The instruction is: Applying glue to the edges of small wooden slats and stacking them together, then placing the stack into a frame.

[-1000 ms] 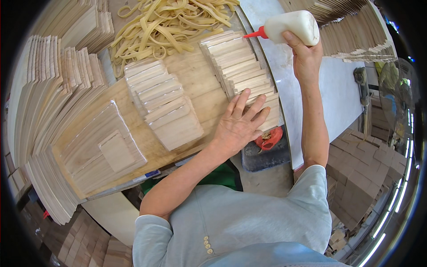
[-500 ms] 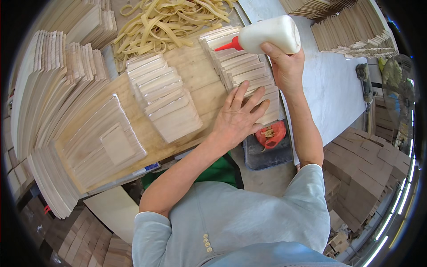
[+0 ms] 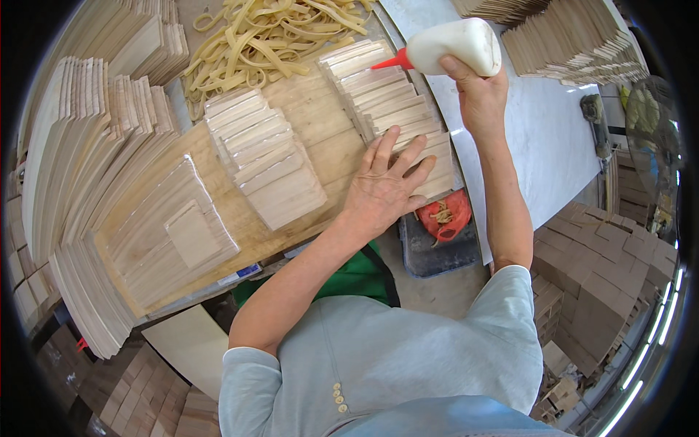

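White bottle [image 3: 457,48] gripped in the right hand [image 3: 479,86], red nozzle [image 3: 395,60] over the far part of overlapping slats [image 3: 397,109], left hand [image 3: 386,182] fingers spread on their near end, second row [image 3: 269,164] alongside, wooden tabletop [image 3: 309,109] beneath.

A woodworking workshop: boards [image 3: 65,146] stacked along the left edge of the bench [image 3: 328,138], blocks [image 3: 597,262] piled by the white table's near edge.

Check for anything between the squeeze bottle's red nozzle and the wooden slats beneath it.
Nothing visible stands between the red nozzle and the overlapping wooden slats. The left hand rests on their near end, clear of the nozzle.
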A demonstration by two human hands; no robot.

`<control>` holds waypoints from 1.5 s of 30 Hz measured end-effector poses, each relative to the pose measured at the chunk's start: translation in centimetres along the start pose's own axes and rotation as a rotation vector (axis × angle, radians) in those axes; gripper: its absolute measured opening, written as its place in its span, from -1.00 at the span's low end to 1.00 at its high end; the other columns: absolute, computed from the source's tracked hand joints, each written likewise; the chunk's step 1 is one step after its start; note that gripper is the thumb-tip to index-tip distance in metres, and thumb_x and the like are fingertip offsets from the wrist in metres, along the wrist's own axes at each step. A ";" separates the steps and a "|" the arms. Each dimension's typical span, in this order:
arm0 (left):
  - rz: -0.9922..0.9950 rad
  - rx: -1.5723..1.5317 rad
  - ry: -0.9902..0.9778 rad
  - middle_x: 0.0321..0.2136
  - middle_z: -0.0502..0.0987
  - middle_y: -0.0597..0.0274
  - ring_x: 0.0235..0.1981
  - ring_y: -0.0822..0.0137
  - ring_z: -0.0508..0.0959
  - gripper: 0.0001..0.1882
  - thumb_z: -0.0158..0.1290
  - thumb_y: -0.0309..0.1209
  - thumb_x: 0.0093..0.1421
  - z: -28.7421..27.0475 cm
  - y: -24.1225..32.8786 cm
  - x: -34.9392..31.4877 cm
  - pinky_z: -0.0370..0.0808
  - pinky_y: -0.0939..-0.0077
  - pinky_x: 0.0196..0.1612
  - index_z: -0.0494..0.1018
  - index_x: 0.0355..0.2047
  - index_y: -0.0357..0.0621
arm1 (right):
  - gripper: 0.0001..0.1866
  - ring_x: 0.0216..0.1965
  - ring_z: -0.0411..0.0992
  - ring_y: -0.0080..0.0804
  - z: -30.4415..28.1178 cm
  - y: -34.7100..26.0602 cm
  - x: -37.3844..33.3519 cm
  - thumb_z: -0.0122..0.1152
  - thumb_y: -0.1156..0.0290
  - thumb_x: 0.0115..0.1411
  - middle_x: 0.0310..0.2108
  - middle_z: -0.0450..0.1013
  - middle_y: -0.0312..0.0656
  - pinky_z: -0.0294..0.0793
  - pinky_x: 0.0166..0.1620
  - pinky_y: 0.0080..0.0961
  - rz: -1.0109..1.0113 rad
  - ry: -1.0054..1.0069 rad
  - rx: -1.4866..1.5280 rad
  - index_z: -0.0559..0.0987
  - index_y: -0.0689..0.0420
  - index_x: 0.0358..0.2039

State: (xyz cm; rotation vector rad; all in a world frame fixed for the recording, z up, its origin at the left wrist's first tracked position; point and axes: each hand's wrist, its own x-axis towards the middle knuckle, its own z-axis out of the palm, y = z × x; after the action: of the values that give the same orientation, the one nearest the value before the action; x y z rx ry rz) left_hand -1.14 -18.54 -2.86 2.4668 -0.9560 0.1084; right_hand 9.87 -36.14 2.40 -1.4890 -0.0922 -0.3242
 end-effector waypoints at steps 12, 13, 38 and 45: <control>0.014 -0.005 0.022 0.28 0.12 0.41 0.33 0.06 -0.06 -0.28 0.25 0.00 -0.09 -0.1 -0.1 -0.1 0.01 0.13 0.32 0.35 0.14 0.30 | -0.53 -0.11 0.47 -0.44 -1.1 -2.3 -2.5 0.38 0.57 0.03 -0.13 0.50 -0.20 0.50 -0.07 -0.47 0.045 0.056 0.175 0.44 0.23 -0.02; 0.015 -0.007 0.020 0.28 0.12 0.41 0.33 0.05 -0.06 -0.28 0.25 -0.01 -0.08 -0.2 -0.1 -0.1 0.02 0.12 0.32 0.35 0.14 0.30 | -0.52 -0.11 0.47 -0.44 -0.5 -2.2 -3.0 0.38 0.57 0.03 -0.13 0.50 -0.20 0.50 -0.07 -0.47 0.047 0.051 0.176 0.44 0.23 -0.02; 0.009 -0.024 -0.011 0.29 0.07 0.40 0.33 0.04 -0.07 -0.27 0.25 -0.03 -0.06 -0.2 0.1 -0.1 0.06 0.09 0.30 0.31 0.17 0.32 | -0.49 -0.12 0.47 -0.49 -3.1 -1.4 -2.7 0.42 0.51 0.02 -0.14 0.50 -0.22 0.50 -0.07 -0.52 -0.076 0.091 -0.104 0.41 0.23 -0.02; 0.014 -0.021 -0.013 0.30 0.07 0.39 0.33 0.04 -0.07 -0.27 0.24 -0.04 -0.04 -0.2 0.0 -0.2 0.07 0.07 0.30 0.30 0.18 0.32 | -0.50 -0.11 0.47 -0.46 -2.5 -3.0 -4.9 0.39 0.58 0.01 -0.13 0.50 -0.21 0.48 -0.04 -0.50 -0.019 0.095 0.167 0.43 0.22 -0.02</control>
State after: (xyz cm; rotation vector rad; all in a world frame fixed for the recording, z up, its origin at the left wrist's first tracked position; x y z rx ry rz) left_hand -1.24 -18.33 -2.70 2.4450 -0.9747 0.0862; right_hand 4.01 -37.96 3.79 -1.3059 -0.0566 -0.3930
